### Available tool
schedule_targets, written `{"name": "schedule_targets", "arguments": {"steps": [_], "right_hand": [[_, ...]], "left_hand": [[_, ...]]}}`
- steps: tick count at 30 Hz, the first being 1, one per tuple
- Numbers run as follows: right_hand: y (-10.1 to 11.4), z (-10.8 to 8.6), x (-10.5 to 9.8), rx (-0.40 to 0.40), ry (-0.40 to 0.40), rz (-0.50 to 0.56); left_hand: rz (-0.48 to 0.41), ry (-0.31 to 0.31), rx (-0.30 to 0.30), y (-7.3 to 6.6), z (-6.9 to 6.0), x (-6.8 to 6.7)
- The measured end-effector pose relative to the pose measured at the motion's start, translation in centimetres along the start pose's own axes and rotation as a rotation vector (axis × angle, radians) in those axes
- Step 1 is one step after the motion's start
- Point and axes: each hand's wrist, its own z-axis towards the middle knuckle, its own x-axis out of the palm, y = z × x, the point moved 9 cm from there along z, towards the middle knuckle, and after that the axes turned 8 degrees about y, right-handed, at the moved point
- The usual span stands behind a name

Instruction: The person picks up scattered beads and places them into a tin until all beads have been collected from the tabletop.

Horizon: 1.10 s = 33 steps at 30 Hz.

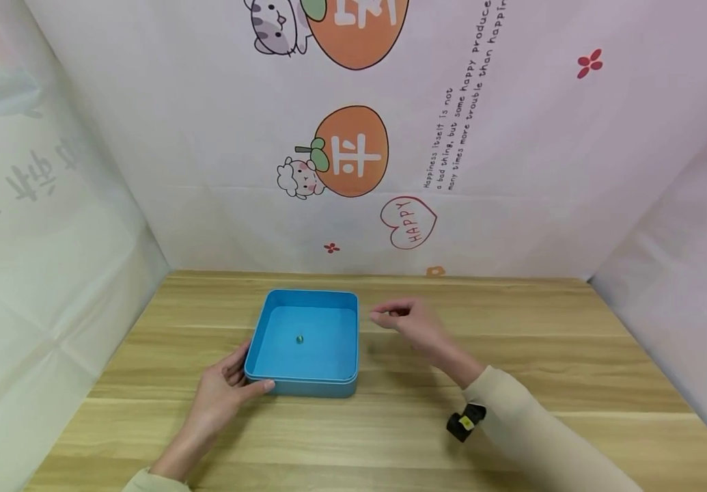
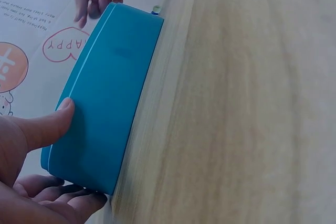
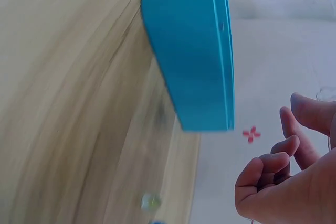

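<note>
A shallow square blue box [image 1: 356,389] without a lid stands on the wooden table. Inside it, on the floor of the box, lies one small greenish glass marble [image 1: 300,339]. My left hand [image 1: 220,393] grips the near left corner, its thumb on the front wall and the other fingers against the left side. To the right of the box, my right hand [image 1: 411,324] hovers above the table with its fingers loosely bent. The right wrist view shows nothing between its thumb and fingers. On the table outside the box lie a clear greenish marble [image 3: 150,202] and a blue one [image 3: 157,222].
The wooden table [image 1: 544,383] meets a white printed cloth [image 1: 501,225] at the back, and cloth also hangs at both sides. A black wrist camera [image 1: 466,422] sits by the right sleeve [image 1: 531,430].
</note>
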Motion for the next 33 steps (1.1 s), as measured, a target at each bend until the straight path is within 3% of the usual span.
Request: {"name": "schedule_targets", "arguments": {"steps": [6,15,33], "right_hand": [[-1.5,-1.8,-2.6,0.010,-0.035,-0.009],[-3.8,-3.6,-4.2,0.046,-0.029,0.005],[-6.6,-4.4,-6.7,0.116,-0.073,-0.034]], "left_hand": [[0.005,-0.002,0.001,-0.2,-0.1,0.1],[0.010,-0.008,0.003,0.0,-0.2,0.0],[0.011,-0.015,0.019,-0.3,-0.2,0.1]]}}
